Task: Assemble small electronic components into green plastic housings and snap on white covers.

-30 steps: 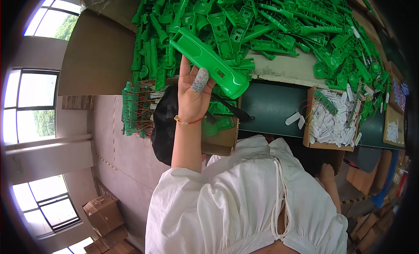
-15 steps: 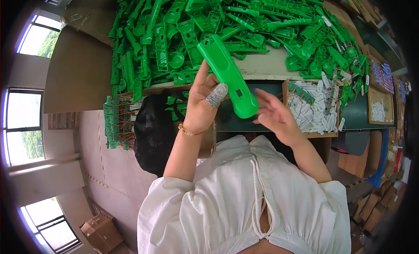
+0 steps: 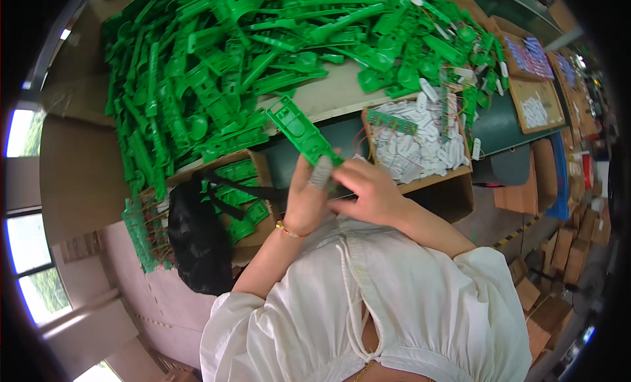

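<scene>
I wear this camera on my head, the left one of a side-by-side pair; it looks steeply down over my white blouse [image 3: 420, 296], with my left hand [image 3: 307, 201] and right hand [image 3: 371, 191] close below it, near the middle of the view. The fisheye takes in a window [image 3: 29, 244] far left and stacked boxes [image 3: 570, 247] far right; the heap of green parts [image 3: 335, 28] fills the top, beyond my hands; straight edges bend toward the dark rim.
</scene>
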Action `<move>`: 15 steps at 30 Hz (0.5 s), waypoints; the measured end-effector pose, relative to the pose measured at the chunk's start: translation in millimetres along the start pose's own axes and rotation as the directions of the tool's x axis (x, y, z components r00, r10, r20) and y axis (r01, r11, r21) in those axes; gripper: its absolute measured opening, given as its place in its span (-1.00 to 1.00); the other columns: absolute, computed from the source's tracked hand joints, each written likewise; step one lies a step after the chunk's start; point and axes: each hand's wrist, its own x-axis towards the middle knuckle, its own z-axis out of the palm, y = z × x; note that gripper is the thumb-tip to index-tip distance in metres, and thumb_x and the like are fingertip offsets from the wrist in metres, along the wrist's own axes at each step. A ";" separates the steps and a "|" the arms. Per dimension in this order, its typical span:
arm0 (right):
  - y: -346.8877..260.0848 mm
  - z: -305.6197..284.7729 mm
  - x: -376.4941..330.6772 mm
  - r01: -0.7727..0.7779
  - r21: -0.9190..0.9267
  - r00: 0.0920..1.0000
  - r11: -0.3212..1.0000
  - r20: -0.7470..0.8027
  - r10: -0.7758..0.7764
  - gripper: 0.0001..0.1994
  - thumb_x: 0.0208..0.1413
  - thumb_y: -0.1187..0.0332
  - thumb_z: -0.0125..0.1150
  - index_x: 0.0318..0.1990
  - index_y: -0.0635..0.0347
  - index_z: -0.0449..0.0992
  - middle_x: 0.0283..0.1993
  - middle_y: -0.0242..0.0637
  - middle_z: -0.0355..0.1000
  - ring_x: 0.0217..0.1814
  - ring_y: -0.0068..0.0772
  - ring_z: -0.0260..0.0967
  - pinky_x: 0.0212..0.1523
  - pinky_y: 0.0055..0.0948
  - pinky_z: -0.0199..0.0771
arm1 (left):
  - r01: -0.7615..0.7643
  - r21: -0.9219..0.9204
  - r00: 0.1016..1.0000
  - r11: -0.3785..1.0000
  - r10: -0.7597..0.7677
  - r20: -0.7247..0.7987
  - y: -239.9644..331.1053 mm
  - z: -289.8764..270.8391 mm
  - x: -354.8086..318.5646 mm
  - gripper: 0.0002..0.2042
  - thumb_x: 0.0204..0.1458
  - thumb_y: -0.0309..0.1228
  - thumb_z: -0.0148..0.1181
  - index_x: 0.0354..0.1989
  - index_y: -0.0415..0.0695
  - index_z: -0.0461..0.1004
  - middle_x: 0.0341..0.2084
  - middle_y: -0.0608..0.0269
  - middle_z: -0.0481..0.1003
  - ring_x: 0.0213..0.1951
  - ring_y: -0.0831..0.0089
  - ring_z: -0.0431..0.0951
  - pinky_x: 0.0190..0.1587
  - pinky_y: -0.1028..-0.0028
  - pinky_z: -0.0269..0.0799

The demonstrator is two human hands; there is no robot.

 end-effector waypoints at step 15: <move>142.6 -115.9 -2.5 -0.094 -0.770 0.993 0.631 -0.025 0.116 -0.80 -0.19 0.48 0.16 -0.33 0.09 0.57 -0.16 -0.37 0.39 -0.06 -0.25 0.26 -0.13 -0.33 0.31 | 0.065 0.024 0.990 0.998 -0.068 0.122 2.7 1.0 4.3 -0.57 -0.01 -0.44 0.11 0.05 -0.10 0.13 -0.20 0.18 0.37 -0.26 0.33 0.49 -0.24 0.35 0.49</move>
